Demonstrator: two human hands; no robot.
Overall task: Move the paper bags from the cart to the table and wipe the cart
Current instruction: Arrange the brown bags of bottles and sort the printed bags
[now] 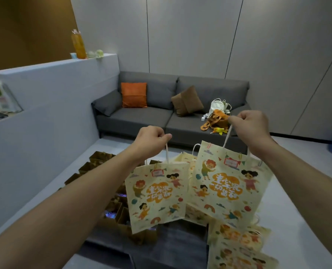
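Nearest us, head view: both forearms reach fwd, each hand carrying one printed paper bag by its handles. Our left hand [151, 141] has fingers curled round the white cord handle of the left bag [157, 197]; our right hand [251, 126] pinches the handle of the right bag [230, 187], held a bit higher. Both bags hang free in the air, faces toward us, well in front of the grey sofa [151, 117].

Below the hanging bags, more printed bags [238, 243] lie flat, overlapping, on a dark surface [171, 249], prob. the cart, tho we can't tell for sure. Left of those, on the near side of the sofa, brown bags [101, 160] stand upright in rows.

Handling, our guess: bags look v. light & likely empty, since they hang flat w/ no bulge. Paper is stiff-ish but creases and tears easily; thin cord handles could pull out at the glue if yanked. Best hold is what we have now, i.e. both cords of a handle pair together, near the top of the loop, so the bag hangs straight. Not slippery. A flat bag swings readily, so carry steady and lay it down face-flat on the desk, which isn't clearly in view.
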